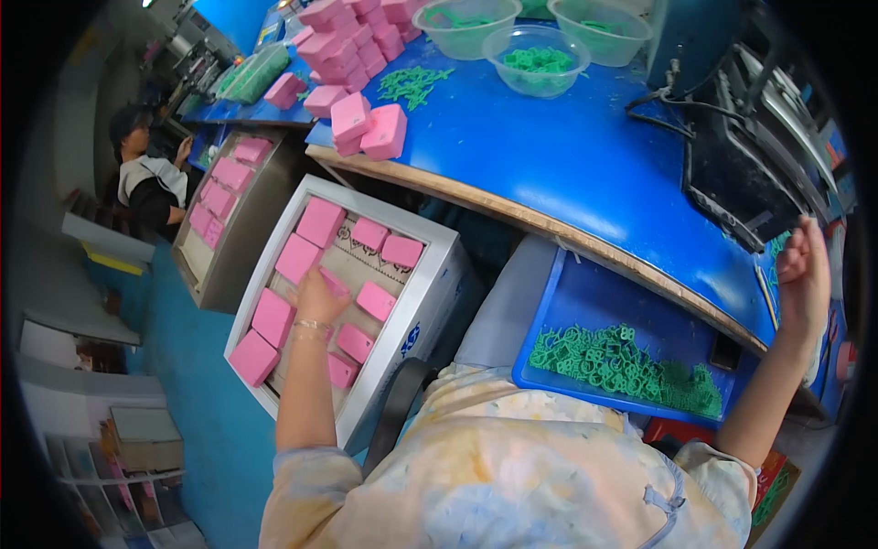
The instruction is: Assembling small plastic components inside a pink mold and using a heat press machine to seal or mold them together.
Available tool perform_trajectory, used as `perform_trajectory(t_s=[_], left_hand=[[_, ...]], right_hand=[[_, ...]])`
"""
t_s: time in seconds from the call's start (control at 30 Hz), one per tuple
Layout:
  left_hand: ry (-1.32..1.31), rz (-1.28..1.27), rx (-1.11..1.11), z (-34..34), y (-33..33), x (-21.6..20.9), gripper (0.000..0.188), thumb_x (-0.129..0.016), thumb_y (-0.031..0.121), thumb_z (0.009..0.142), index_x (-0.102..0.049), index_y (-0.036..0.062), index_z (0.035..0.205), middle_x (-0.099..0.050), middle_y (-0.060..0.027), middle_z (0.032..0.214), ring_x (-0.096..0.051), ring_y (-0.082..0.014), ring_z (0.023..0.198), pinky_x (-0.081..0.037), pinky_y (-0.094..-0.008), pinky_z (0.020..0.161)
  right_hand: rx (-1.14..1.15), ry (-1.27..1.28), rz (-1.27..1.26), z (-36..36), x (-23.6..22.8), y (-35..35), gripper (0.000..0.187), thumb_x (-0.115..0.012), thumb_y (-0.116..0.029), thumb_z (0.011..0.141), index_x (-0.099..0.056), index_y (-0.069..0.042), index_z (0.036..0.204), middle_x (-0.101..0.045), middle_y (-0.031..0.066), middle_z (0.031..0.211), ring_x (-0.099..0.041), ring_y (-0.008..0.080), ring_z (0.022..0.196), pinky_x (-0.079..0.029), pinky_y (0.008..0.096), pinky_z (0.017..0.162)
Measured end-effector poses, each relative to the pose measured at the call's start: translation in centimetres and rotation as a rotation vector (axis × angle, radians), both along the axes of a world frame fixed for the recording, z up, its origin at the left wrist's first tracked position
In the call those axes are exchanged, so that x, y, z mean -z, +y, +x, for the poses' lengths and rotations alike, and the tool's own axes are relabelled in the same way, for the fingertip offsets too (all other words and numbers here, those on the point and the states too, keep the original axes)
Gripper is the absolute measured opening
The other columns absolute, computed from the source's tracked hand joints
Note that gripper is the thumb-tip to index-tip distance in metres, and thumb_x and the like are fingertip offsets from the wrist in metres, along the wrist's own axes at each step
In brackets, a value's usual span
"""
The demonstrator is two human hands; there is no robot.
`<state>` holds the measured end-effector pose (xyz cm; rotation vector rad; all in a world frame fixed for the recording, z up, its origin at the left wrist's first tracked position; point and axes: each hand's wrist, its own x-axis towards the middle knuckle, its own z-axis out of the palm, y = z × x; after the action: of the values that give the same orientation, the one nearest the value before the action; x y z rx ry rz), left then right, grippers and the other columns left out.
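Note:
My left hand (320, 300) reaches down into a white-framed bin (439, 252) at my left, its fingers closed around a small pink block (333, 283). Larger pink blocks (273, 317) line the bin's left side, and smaller pink blocks (375, 300) lie along its right and far sides, on a light, patterned sheet. At the far right, my right hand (805, 261) is raised in front of a dark machine (741, 156). Its fingers are loosely curled and apart, and I see nothing in them.
A blue tray (540, 343) of green plastic pieces (626, 361) lies across my lap under the edge of the blue table (549, 174). Stacked pink blocks (343, 46) and clear bowls (537, 62) stand on the table. A person (151, 174) sits by another bin (206, 252) at left.

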<state>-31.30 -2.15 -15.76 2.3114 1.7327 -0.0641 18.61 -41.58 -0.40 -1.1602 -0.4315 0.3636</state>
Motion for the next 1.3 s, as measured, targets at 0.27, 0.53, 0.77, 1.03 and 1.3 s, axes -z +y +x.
perform_trajectory(t_s=[0.27, 0.53, 0.77, 1.03, 1.3], left_hand=[[-1.236, -0.544, 0.202, 13.2, -14.8, -10.5, 0.051, -0.071, 0.003, 0.072, -0.044, 0.0098, 0.114, -0.049, -0.0029, 0.093, -0.052, -0.0085, 0.077, -0.045, -0.0206, 0.063], [-0.916, 0.041, 1.178, 18.3, -24.3, -13.7, 0.062, -0.073, -0.003, 0.062, -0.047, 0.0038, 0.118, -0.049, -0.0082, 0.088, -0.055, -0.0169, 0.08, -0.05, -0.027, 0.067], [-1.262, -0.412, 1.145, 20.5, -26.1, -12.4, 0.069, -0.076, -0.004, 0.06, -0.047, 0.0029, 0.123, -0.048, -0.0087, 0.096, -0.056, -0.0139, 0.072, -0.051, -0.0226, 0.064], [-0.987, -0.169, 1.195, 22.4, -24.5, -13.8, 0.077, -0.085, 0.013, 0.052, -0.047, 0.0064, 0.119, -0.044, -0.0055, 0.097, -0.044, -0.0148, 0.088, -0.042, -0.0263, 0.07], [-1.183, 0.062, 1.179, 26.1, -22.7, -11.7, 0.053, -0.077, 0.004, 0.067, -0.039, 0.0038, 0.104, -0.044, -0.0078, 0.084, -0.047, -0.0161, 0.07, -0.041, -0.0244, 0.062]], right_hand=[[-0.701, -0.188, -0.152, -19.1, 5.2, 7.0, 0.037, -0.066, -0.011, 0.08, -0.046, -0.005, 0.111, -0.05, 0.011, 0.116, -0.055, 0.0172, 0.1, -0.047, 0.0314, 0.084], [-0.519, 0.011, -0.075, -21.3, 5.2, 4.3, 0.039, -0.073, -0.026, 0.077, -0.039, -0.007, 0.073, -0.052, 0.0028, 0.076, -0.05, 0.0089, 0.071, -0.045, 0.0265, 0.062], [-0.467, 0.087, 0.055, -20.5, 4.7, 1.4, 0.033, -0.056, -0.031, 0.09, -0.051, -0.005, 0.069, -0.05, -0.001, 0.068, -0.043, 0.0055, 0.061, -0.037, 0.0224, 0.053], [-0.493, -0.072, -0.064, -18.2, 4.6, 1.5, 0.04, -0.046, -0.037, 0.094, -0.059, -0.003, 0.078, -0.051, -0.0009, 0.07, -0.044, 0.0066, 0.065, -0.039, 0.0248, 0.056], [-0.324, 0.139, 0.138, -16.5, 4.9, 3.9, 0.036, -0.063, -0.031, 0.085, -0.036, -0.008, 0.087, -0.047, 0.0013, 0.08, -0.042, 0.0065, 0.072, -0.041, 0.0244, 0.063]])
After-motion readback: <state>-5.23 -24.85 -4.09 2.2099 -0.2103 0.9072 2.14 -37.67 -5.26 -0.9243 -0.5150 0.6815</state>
